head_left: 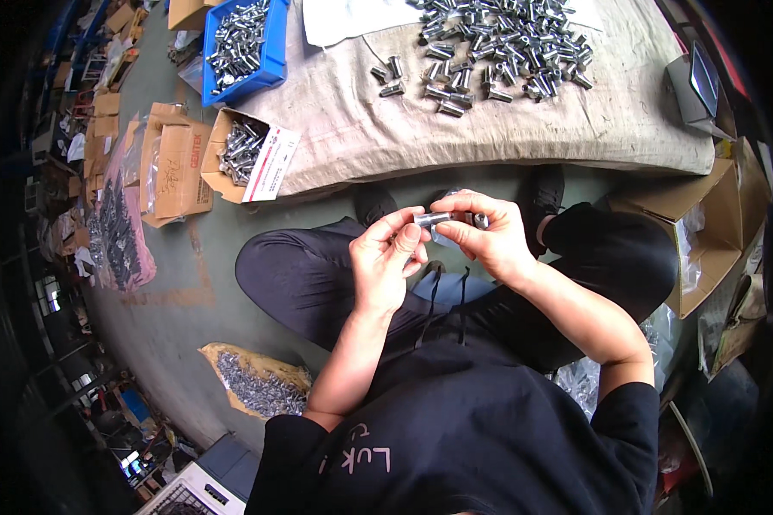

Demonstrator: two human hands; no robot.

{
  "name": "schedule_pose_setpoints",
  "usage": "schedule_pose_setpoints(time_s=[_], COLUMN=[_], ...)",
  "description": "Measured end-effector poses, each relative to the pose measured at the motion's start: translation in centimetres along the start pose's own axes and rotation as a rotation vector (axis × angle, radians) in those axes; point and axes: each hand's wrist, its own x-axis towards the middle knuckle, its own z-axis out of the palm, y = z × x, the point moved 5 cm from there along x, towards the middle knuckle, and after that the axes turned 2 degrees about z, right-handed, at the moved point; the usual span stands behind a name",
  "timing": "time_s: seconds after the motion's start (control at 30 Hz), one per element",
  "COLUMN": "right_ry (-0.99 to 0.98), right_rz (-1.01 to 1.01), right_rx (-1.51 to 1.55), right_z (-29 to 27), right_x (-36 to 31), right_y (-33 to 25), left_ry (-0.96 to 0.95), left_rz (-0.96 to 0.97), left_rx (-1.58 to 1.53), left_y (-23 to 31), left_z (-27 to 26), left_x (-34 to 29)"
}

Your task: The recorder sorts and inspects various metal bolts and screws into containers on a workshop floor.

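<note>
In front of my lap, a shiny metal sleeve point(432, 219) lies sideways between my two hands. The thumb and fingers of my left hand point(382, 262) close on its left end. My right hand point(495, 235) pinches the sleeve's other end between thumb and forefinger. A second small metal part point(481, 221) with a round end shows at the right hand's fingers; how it is held is partly hidden. Beyond the hands, a heap of similar metal parts point(524, 51) lies on a cloth-covered table point(343, 129).
A blue bin point(280, 51) and a small carton point(223, 182), both filled with metal parts, stand at the table's left. Open cardboard boxes point(180, 189) sit on the floor left and right point(704, 257). Small parts point(262, 386) lie on a yellowish sheet at lower left.
</note>
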Motion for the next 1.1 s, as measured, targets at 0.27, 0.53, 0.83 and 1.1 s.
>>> schedule_pose_setpoints(time_s=[0.27,0.53,0.83,1.1], right_ry=[-0.002,-0.039,-0.037,-0.143], right_rz=[0.292,0.053,0.433,0.61], right_rx=[0.23,0.079,0.625,0.369], right_z=[0.1,0.8,0.2,1.5], right_x=[-0.2,0.4,-0.3,-0.4], right_y=[0.9,0.0,1.4,2.4], left_ry=[-0.056,-0.031,-0.106,0.021], left_rz=[0.125,0.032,0.187,0.198], left_rx=[0.06,0.032,0.182,0.159], left_y=[0.6,0.7,0.9,0.4], left_z=[-0.2,-0.4,1.2,-0.2], left_x=[0.1,0.1,-0.3,0.1])
